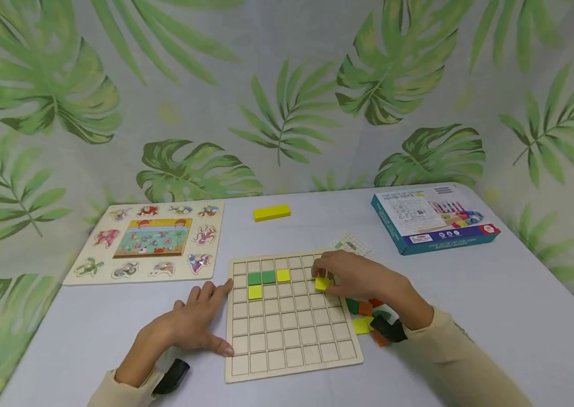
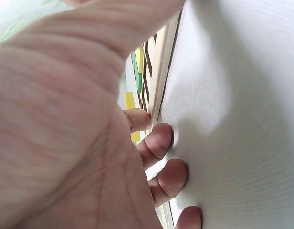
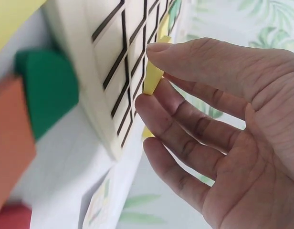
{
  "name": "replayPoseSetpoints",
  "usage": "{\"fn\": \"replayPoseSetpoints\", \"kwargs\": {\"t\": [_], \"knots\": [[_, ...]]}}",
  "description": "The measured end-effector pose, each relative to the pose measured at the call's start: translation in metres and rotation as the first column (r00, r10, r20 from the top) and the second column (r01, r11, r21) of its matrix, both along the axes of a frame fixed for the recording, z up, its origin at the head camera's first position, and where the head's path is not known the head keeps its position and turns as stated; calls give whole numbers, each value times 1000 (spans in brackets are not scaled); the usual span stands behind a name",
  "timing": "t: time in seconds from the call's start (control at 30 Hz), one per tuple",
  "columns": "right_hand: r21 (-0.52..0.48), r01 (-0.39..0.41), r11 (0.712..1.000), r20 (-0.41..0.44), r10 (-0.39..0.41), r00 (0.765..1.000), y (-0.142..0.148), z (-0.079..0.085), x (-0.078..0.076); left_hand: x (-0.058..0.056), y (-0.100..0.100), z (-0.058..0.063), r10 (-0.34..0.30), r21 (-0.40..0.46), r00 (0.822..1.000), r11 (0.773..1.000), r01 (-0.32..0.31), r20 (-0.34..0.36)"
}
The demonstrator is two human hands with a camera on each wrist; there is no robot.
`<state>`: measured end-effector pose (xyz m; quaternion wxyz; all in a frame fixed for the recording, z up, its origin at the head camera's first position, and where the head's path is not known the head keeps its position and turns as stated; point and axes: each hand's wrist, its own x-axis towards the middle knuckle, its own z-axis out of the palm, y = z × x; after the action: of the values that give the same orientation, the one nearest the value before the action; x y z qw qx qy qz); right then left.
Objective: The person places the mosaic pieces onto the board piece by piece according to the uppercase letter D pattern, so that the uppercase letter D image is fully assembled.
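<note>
A wooden grid board [image 1: 287, 342] lies on the white table, with two green tiles [image 1: 261, 277] and two yellow tiles [image 1: 283, 275] in its upper left cells. My right hand [image 1: 355, 275] pinches another yellow tile [image 1: 322, 283] between thumb and fingers over the board's upper right cells. In the right wrist view that tile [image 3: 152, 76] is tilted, close over the grid. My left hand [image 1: 192, 321] rests at the board's left edge, thumb and index finger touching it. The left wrist view shows its other fingertips [image 2: 173, 177] on the tablecloth.
Loose coloured tiles [image 1: 361, 325] lie right of the board, partly under my right wrist. A pattern card [image 1: 350, 244] sits behind the board. Farther back are a yellow block [image 1: 272, 212], a sea-animal peg puzzle [image 1: 113, 271] at left and a teal-sided box [image 1: 431, 217] at right.
</note>
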<state>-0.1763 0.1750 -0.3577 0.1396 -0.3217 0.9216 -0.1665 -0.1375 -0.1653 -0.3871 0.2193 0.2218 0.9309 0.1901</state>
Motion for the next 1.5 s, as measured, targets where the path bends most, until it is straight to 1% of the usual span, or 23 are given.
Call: {"fn": "replayPoseSetpoints", "kwargs": {"t": [0.27,0.37,0.63,0.93,1.2,1.5], "knots": [[-14,-48,999,-6,48,999,-19,-2,-2,-2,0,0,-17,9,1000,1000,17,-8],[-11,-54,998,-1,54,999,-27,-3,-2,-1,-1,-1,-13,7,1000,1000,14,-15],[-13,-53,999,12,53,999,-45,-1,4,1,-1,2,-5,21,1000,1000,6,-8],[-26,-125,992,-6,125,992,-57,1,6,0,-1,0,8,12,1000,1000,-8,-17],[-5,-143,990,-27,143,989,-69,-1,6,0,-1,-2,16,7,1000,1000,-16,-20],[2,-170,985,-34,170,985,-79,-1,7,0,-1,-1,12,11,1000,1000,-12,-25]]}}
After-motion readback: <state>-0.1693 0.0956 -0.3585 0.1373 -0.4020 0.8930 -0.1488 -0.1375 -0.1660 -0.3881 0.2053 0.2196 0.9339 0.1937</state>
